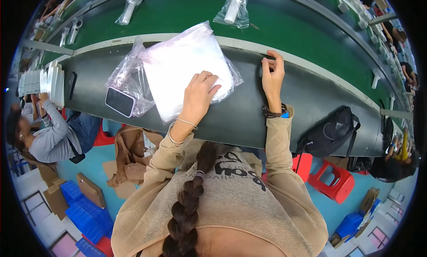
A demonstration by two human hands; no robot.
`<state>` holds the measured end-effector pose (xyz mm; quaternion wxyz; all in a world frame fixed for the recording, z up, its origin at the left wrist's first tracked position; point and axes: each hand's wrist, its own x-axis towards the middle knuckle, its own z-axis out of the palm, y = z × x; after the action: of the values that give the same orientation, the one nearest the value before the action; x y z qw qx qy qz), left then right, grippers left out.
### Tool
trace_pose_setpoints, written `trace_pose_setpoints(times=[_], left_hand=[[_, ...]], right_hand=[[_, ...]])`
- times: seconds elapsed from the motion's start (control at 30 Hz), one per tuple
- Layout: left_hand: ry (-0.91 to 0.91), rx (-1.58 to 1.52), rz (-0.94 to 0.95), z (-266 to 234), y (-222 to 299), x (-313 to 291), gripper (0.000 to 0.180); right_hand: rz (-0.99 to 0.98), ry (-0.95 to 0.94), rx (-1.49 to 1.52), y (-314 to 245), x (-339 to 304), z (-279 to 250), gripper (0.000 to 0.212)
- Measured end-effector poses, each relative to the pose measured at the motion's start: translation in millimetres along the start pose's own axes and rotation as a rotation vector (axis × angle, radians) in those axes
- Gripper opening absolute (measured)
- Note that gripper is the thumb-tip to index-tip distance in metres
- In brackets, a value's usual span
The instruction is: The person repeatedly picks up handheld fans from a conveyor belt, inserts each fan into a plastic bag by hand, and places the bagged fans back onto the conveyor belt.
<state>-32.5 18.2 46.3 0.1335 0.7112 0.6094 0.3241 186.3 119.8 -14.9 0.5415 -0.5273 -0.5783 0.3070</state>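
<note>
While the person's left hand (200,94) rests with bent fingers on a stack of clear plastic bags (171,68) in the head view, the right hand (273,74) is well apart from it, loosely curled near the far edge of the dark worktop (231,119). Whether either hand pinches anything cannot be told. The stack lies on the worktop, beside crumpled clear plastic (129,74) and a phone (120,102). A black bag (329,131) sits farther right.
</note>
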Motion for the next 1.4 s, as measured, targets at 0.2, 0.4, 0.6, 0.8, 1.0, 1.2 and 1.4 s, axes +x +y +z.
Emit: trace_pose_setpoints(times=[0.2, 0.4, 0.6, 0.8, 1.0, 1.2, 1.4], left_hand=[[-0.007, 0.011, -0.028, 2.0, -5.7, -2.6, 0.012], [0.032, 0.052, -0.056, 1.5, -6.4, -0.6, 0.011], [-0.023, -0.157, 0.022, -1.2, 2.0, 0.3, 0.016], [-0.122, -0.276, -0.135, 4.5, -12.9, -0.9, 0.014], [-0.063, -0.074, 0.007, 1.2, -10.1, 4.5, 0.012], [-0.136, -0.201, -0.084, -4.3, -6.4, 2.0, 0.013], [-0.129, -0.183, -0.093, -1.8, -14.5, 1.0, 0.009]], right_hand=[[-0.079, -0.023, -0.087, 1.6, -1.2, -1.1, 0.021], [-0.08, -0.031, -0.103, -1.8, -1.9, -0.4, 0.018], [-0.098, -0.05, -0.093, -0.3, -1.2, -0.4, 0.015], [-0.106, -0.068, -0.122, -1.8, -0.6, -0.1, 0.014], [-0.112, -0.073, -0.14, -3.0, -0.9, -0.8, 0.013], [-0.119, -0.078, -0.136, -1.3, -0.8, 0.0, 0.012], [-0.117, -0.079, -0.137, -2.7, -1.0, -0.3, 0.011]])
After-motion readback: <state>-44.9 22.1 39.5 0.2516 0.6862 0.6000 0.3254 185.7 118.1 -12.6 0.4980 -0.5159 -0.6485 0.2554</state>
